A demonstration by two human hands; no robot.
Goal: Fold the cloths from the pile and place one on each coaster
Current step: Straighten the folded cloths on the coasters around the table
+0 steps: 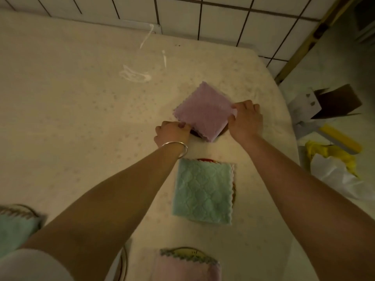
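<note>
1. While the right hand (244, 118) pinches the right corner of the folded pink cloth (203, 112) between thumb and fingers, the left hand (172, 133) grips the cloth's lower-left edge, fingers curled — both sit just above the centre of the frame.
2. The pink cloth lies tilted like a diamond over a dark coaster (195, 133), of which only a sliver shows under its lower edge; whether the cloth has fully settled on it I cannot tell.
3. The step in hand looks like placing — setting this folded cloth squarely on its coaster.
4. Below centre, a folded green cloth (203, 191) already covers another coaster (204, 159), a red rim peeking out at its top.
5. At the bottom edge another pink cloth (186, 269) lies on a yellowish coaster (187, 253), and at lower left a further green cloth (12, 230) rests on a round one, partly cut off.
6. All of it sits on a pale patterned table (81, 98); the pile itself is not in view.
7. The next move, I judge, calls for lowering and letting go with both hands, perhaps nudging the cloth so it centres over the coaster, without disturbing the fold.
</note>
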